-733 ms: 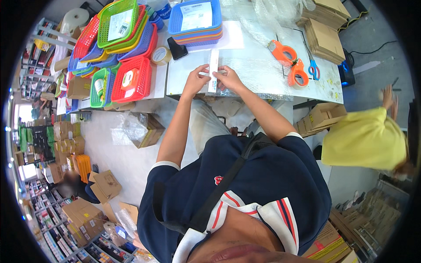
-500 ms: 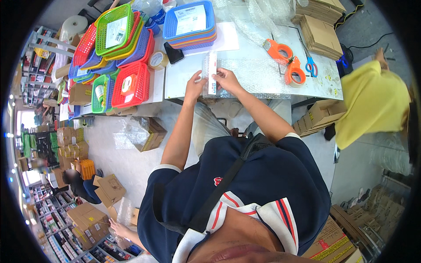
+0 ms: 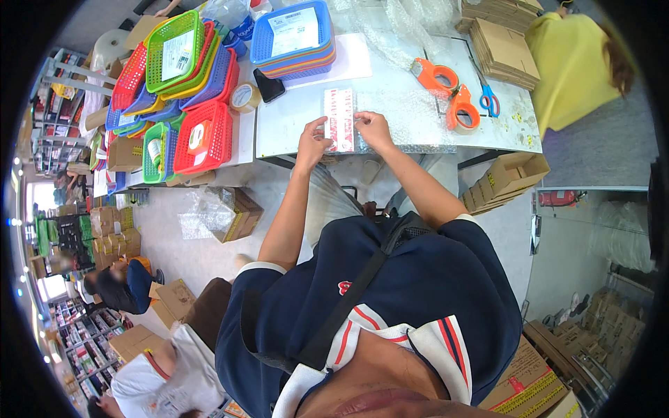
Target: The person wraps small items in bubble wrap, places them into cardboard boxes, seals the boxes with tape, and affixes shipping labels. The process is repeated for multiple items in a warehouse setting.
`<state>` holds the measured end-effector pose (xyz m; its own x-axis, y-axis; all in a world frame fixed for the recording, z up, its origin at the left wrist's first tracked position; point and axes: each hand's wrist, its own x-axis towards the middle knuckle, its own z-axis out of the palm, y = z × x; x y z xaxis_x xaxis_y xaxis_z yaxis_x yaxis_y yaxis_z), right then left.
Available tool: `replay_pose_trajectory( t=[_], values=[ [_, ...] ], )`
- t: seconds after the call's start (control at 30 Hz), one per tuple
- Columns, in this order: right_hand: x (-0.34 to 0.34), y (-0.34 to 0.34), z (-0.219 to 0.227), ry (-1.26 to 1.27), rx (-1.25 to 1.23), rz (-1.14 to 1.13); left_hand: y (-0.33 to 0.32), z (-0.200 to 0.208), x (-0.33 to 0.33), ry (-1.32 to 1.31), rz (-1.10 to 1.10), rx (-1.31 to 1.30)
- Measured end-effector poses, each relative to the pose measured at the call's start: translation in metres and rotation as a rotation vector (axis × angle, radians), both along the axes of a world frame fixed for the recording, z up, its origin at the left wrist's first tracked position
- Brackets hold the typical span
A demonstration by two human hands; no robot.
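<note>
A flat, narrow box point(image 3: 339, 104), white with red patterning, lies lengthwise on a clear sheet of bubble wrap point(image 3: 404, 125) at the table's near edge. My left hand point(image 3: 313, 145) is at the box's left edge, thumb and forefinger bent against it. Just off the right edge is my right hand point(image 3: 375, 132), its fingers curled loosely with small gaps between them. Whether its fingertips touch the bubble wrap is hard to make out.
Stacked coloured baskets point(image 3: 205, 139), a tape roll point(image 3: 244, 98) and a phone point(image 3: 269, 86) are to the left. Orange tape dispensers point(image 3: 461, 110), scissors point(image 3: 490, 101) and folded cardboard point(image 3: 505, 52) stand to the right. A person in yellow point(image 3: 575, 70) is beyond; another in white point(image 3: 167, 380) is behind left.
The box has turned from its narrow white side onto a broader red-patterned face. My right hand has moved slightly off it. The person in yellow shifted farther back, and a person in white came into view.
</note>
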<state>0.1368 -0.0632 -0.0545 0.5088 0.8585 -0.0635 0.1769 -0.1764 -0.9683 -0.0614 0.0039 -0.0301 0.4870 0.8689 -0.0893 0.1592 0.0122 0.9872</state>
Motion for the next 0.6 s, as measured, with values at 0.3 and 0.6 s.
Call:
replay_pose_trajectory(
  t=[0.3, 0.6],
  values=[
    [-0.001, 0.013, 0.002, 0.088, -0.134, 0.157, -0.005, -0.025, -0.003, 0.101, 0.089, -0.050],
    [-0.001, 0.021, -0.003, 0.182, -0.031, 0.221, -0.016, -0.001, -0.004, 0.003, 0.116, -0.148]
  ],
)
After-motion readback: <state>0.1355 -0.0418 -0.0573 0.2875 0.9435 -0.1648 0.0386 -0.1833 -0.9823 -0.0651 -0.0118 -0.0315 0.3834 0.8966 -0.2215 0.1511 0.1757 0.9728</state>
